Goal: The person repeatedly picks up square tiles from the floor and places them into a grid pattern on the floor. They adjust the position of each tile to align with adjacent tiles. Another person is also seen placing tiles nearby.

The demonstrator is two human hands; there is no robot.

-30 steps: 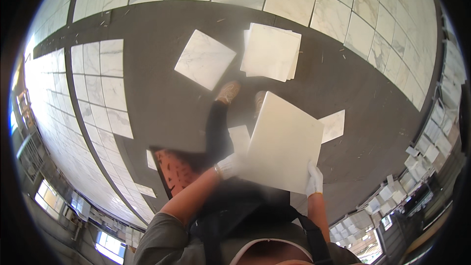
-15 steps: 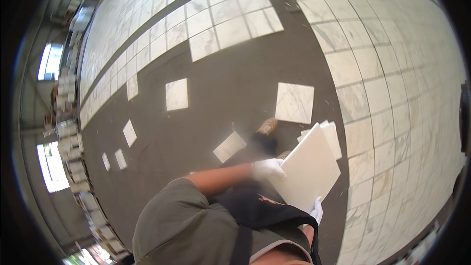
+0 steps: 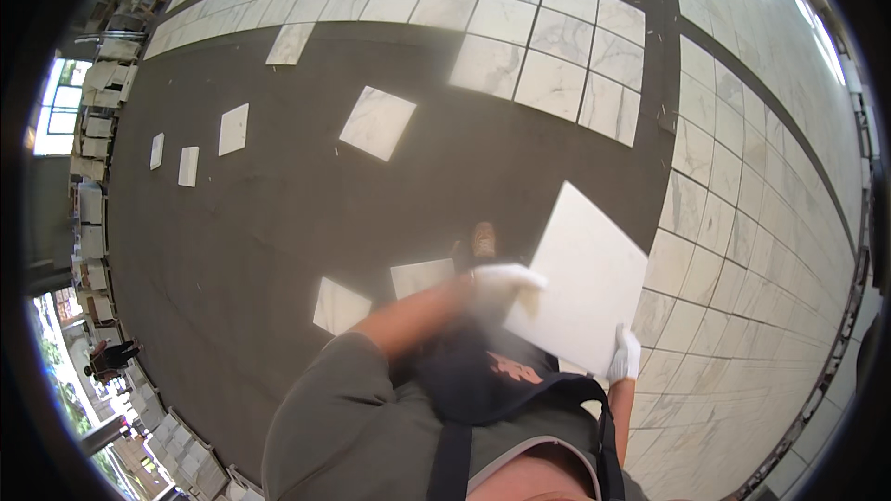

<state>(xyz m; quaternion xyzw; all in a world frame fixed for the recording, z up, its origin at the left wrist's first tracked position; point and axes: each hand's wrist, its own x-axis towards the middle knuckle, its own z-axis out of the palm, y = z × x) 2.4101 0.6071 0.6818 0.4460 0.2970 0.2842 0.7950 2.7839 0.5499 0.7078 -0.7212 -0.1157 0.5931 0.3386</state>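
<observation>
Head view: a white tile [image 3: 580, 283] is carried flat at waist height, right of centre over the dark floor [image 3: 278, 213]. The gloved left hand [image 3: 501, 280] clamps its left edge and the right hand [image 3: 625, 354] its near corner, opposite grips that steady the wide slab. Loose tiles [image 3: 379, 122] lie scattered far and left.

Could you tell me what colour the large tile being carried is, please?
The tile is plain white, seen in the head view.
</observation>
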